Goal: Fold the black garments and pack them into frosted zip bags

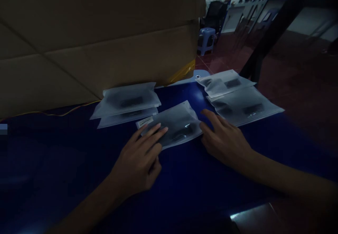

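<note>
Dim, underexposed view, with small glints on the middle plastic bag (182,125).

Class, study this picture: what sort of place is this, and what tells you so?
Probably a packing workshop: a cardboard carton, frosted plastic bags in small stacks on a blue table, and a plastic stool on the tiled floor.

Your frosted plastic bag (174,125): matt, translucent film, thin and soft-looking, dark item blurred inside. Neighbouring bags (244,105): same matt film. White paper label (144,122) at bag's end, matt. Desk (52,146) before you: smooth, glossy blue, catching glare. Cardboard carton (105,40) beyond: matt brown, dull. Yellow tape (183,71) at carton's base: shiny plastic. Floor tiles (219,63): dark red, polished. Blue plastic stool (206,40): moulded, low sheen.
</note>
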Motion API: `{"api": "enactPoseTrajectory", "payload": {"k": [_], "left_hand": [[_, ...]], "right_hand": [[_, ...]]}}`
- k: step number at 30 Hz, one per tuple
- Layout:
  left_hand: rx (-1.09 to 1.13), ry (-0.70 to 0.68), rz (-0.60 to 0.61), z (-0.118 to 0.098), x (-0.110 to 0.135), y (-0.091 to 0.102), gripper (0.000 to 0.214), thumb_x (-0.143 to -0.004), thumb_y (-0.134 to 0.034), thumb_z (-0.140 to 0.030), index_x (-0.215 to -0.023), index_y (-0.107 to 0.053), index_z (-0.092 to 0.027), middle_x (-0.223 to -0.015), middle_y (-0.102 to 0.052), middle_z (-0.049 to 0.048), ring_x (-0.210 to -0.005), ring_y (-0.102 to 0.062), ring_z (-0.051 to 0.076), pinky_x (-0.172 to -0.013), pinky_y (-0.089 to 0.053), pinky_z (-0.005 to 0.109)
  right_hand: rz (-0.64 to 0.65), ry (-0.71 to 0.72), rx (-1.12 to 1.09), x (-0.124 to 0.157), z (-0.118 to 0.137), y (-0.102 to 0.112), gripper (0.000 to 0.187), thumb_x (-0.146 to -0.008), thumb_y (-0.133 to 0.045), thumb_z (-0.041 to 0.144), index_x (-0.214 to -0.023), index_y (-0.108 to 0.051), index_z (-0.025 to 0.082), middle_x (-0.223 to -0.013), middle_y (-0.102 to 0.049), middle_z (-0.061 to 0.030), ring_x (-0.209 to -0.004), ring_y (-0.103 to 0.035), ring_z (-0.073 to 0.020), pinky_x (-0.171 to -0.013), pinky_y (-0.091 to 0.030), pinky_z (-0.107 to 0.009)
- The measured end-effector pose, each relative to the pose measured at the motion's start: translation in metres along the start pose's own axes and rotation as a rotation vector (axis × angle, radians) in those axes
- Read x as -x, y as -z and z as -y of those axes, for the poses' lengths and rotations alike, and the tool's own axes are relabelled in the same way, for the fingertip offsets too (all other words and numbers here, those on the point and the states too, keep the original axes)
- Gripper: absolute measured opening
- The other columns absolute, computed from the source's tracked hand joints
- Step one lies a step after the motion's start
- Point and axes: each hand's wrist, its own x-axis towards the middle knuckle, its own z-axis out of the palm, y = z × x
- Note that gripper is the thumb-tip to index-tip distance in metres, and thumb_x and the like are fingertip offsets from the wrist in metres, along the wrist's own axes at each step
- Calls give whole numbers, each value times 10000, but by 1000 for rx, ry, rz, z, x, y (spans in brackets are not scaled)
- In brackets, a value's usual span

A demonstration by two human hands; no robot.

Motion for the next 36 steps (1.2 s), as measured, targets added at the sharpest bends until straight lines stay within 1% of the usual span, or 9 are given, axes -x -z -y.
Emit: {"api": "enactPoseTrajectory", "payload": {"k": [5,10,15,19,23,27,30,33,36], "left_hand": [[-140,34,-31,0,0,1,100,-947,-571,-190,-936,-652,-132,-1308,-711,190,-1279,-656,345,-1161,-423,647],[-240,-20,14,0,-2,-6,330,-1016,-594,-235,-1332,-614,-146,-1488,-586,189,-1415,-536,359,-1184,-402,645],[-230,-89,80,0,1,-14,514,-1032,-539,-130,-1536,-463,-195,-1602,-460,162,-1500,-405,400,-1154,-454,629],[-250,-78,127,0,3,-14,543,-1028,-497,-101,-1557,-440,-210,-1568,-509,155,-1459,-460,418,-1125,-478,647],[-301,-14,148,1,5,-13,629,-991,-499,-54,-1574,-412,-272,-1495,-568,178,-1431,-492,434,-1083,-485,694],[-334,33,100,3,7,-10,557,-936,-491,12,-1460,-539,-169,-1459,-550,235,-1444,-466,442,-1048,-529,649],[-361,85,50,3,6,-8,379,-954,-552,-87,-1326,-622,-99,-1506,-499,259,-1427,-480,444,-1038,-549,610],[-398,111,28,4,4,-9,320,-1000,-601,-293,-1228,-656,-75,-1440,-564,261,-1346,-558,439,-1032,-547,622],[-456,137,32,9,5,-11,249,-1027,-550,-271,-1142,-664,-81,-1366,-622,248,-1298,-600,426,-1026,-548,616]], "right_hand": [[-50,35,-391,1,1,-10,151,-940,-498,47,-1040,-595,105,-1390,-620,-200,-721,-693,-138,-482,-561,-244],[-99,209,-585,4,7,-15,177,-1016,-468,59,-1146,-578,105,-1393,-617,-187,-945,-734,-165,-654,-649,-256],[-87,303,-650,6,9,-16,150,-1020,-465,55,-1047,-595,125,-1410,-605,-176,-1005,-725,-156,-702,-660,-244],[-72,320,-670,5,10,-14,121,-1022,-497,89,-1033,-614,119,-1390,-618,-173,-1055,-725,-169,-728,-664,-239],[-55,334,-637,3,10,-12,187,-1032,-516,152,-1170,-633,107,-1468,-567,-191,-1218,-679,-222,-857,-664,-298],[-86,325,-588,2,10,-12,272,-1026,-542,164,-1280,-615,100,-1453,-595,-175,-1286,-639,-243,-991,-625,-360],[-116,313,-551,1,9,-13,288,-1023,-551,173,-1293,-620,99,-1425,-622,-170,-1270,-646,-245,-1007,-613,-379],[-118,292,-512,1,7,-14,285,-1020,-556,181,-1284,-628,103,-1400,-641,-163,-1246,-657,-255,-992,-615,-397],[-102,269,-447,1,6,-15,287,-1020,-557,199,-1284,-630,113,-1368,-663,-148,-1235,-658,-274,-1000,-609,-433]]}}
